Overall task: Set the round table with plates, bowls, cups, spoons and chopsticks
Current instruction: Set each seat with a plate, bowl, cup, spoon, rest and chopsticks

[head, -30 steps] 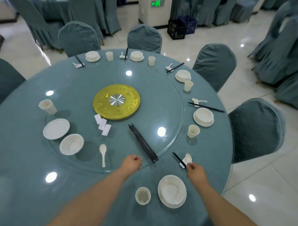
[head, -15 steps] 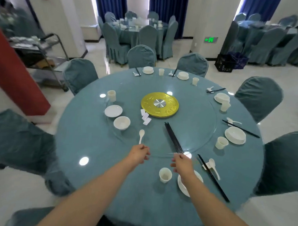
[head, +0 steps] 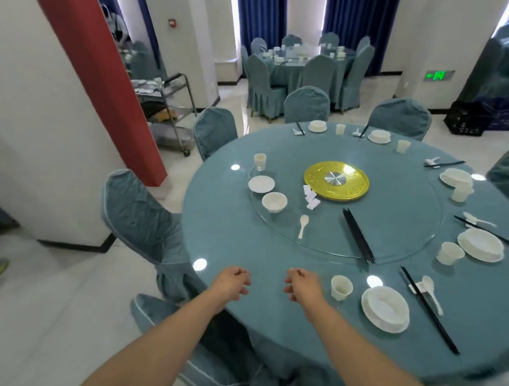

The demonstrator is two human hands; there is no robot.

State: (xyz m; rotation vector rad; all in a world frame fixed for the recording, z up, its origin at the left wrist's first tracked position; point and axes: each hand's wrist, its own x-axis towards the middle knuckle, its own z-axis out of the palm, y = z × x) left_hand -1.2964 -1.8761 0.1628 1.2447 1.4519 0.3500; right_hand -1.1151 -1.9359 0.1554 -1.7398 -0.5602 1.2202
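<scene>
Gleaming white bowl (head: 274, 202), upright

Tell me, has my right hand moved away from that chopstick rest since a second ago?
Yes. The right hand now hangs left of the cup, empty, well away from the chopstick rest it touched before.

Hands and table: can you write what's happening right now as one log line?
left hand: empty, loosely curled | right hand: empty, loosely curled | nearest setting: cup, bowl on plate | lazy Susan: spare chopsticks, spoon
</scene>
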